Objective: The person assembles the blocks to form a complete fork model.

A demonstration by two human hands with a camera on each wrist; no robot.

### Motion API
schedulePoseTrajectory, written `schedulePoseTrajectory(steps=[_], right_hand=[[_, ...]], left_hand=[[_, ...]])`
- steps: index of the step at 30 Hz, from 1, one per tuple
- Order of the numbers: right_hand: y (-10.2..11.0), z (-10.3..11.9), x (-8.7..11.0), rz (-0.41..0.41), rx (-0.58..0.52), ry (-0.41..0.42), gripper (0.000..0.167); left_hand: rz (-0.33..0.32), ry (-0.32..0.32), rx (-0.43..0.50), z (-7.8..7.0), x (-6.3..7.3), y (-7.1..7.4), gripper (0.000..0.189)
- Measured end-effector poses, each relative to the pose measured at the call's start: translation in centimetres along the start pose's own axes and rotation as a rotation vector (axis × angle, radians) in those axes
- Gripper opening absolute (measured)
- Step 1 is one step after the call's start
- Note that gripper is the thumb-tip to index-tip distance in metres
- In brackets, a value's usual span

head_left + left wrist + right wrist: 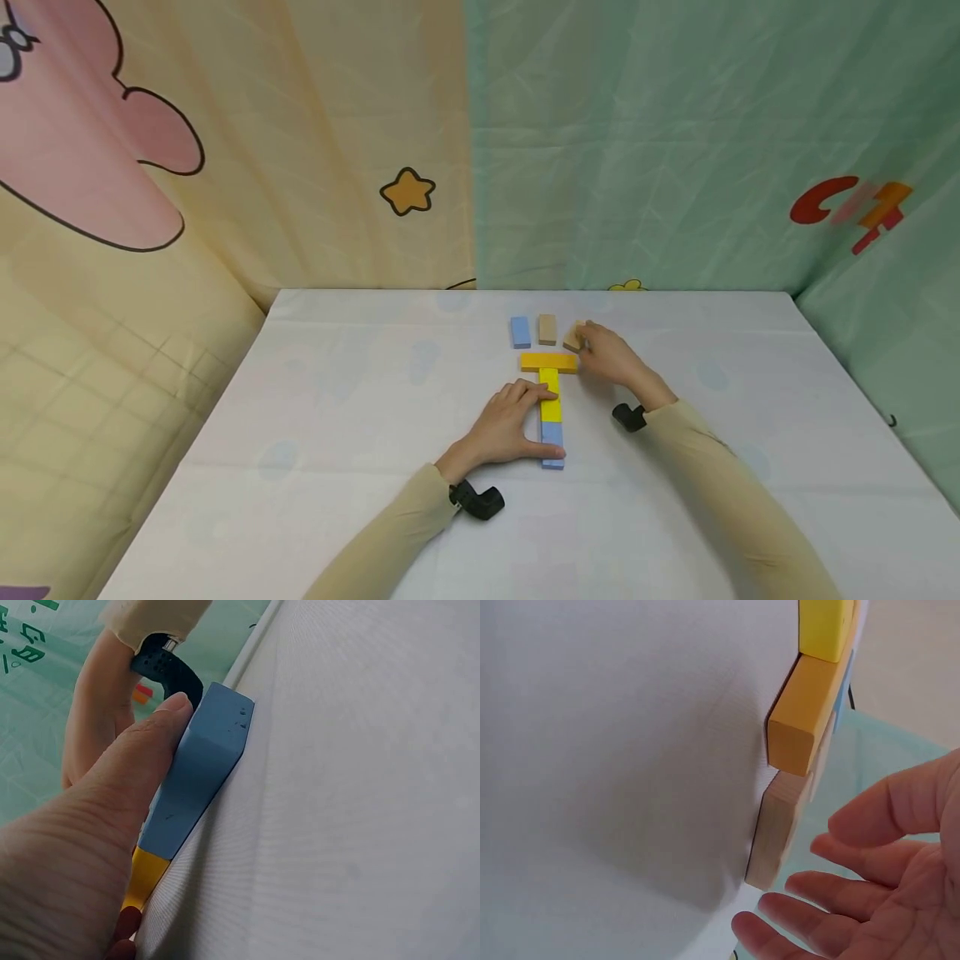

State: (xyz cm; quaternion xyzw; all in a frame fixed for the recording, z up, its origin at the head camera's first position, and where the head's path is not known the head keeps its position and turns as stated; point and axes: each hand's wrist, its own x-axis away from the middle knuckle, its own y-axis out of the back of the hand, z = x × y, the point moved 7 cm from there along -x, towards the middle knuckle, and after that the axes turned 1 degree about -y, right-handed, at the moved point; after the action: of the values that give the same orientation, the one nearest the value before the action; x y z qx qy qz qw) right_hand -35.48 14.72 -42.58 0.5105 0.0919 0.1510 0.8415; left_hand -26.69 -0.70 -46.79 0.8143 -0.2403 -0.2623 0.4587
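Note:
My left hand (504,427) lies along a column of blocks, its thumb on the blue block (552,434) at the near end and its fingertips on the yellow block (551,410) beyond. In the left wrist view the thumb presses along the side of the blue block (196,765). An orange block (548,362) lies crosswise at the column's far end, forming a T. My right hand (611,357) is at a slanted wooden block (572,341) to the right. The right wrist view shows its fingers spread apart beside the wooden block (772,832), with a gap between.
Beyond the orange block, a second blue block (520,332) and another wooden block (547,329) stand side by side. All rest on a white-covered table (375,400). Patterned curtains (637,150) hang behind and at both sides.

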Motion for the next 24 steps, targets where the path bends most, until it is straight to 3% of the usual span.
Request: schedulePoseTrajectory(steps=[6,24], right_hand=[[-0.85,0.00,-0.49,0.042,0.040,-0.014,0.044],[-1.03,0.59,-0.47,0.004,0.023,0.019,0.033]], left_hand=[[0.012,0.004,0.007,-0.08,-0.03,-0.03,0.080],[0.010,0.009,0.002,0.11,-0.04,-0.03,0.080]])
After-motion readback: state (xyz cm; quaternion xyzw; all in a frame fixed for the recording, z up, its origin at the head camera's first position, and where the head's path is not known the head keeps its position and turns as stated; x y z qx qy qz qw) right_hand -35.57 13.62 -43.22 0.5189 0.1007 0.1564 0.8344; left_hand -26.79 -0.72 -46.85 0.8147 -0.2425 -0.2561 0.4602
